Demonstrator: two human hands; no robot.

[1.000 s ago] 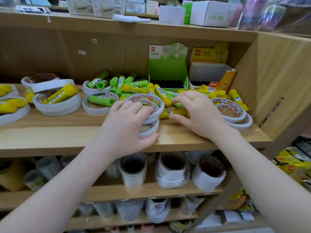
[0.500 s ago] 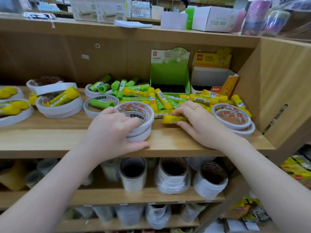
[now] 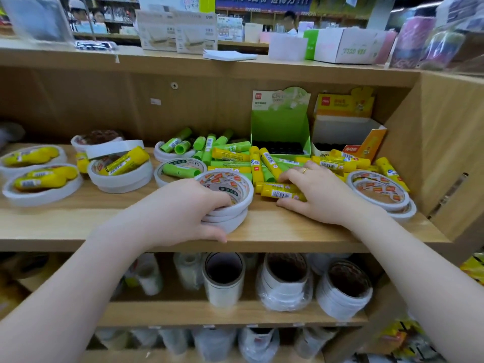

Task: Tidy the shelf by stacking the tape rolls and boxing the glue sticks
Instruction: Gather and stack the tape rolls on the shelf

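On the wooden shelf [image 3: 275, 231], your left hand [image 3: 183, 213] grips the tape-roll stack [image 3: 230, 203]; your right hand [image 3: 322, 195] pinches a yellow glue stick [image 3: 280, 192].

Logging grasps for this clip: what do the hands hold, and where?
Left hand grips the tape roll stack by its near rim. Right hand pinches a yellow glue stick at its right end.

White carton [image 3: 345, 45] — notepad [image 3: 229, 55] — above

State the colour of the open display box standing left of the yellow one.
Green display box, seen in the head view.
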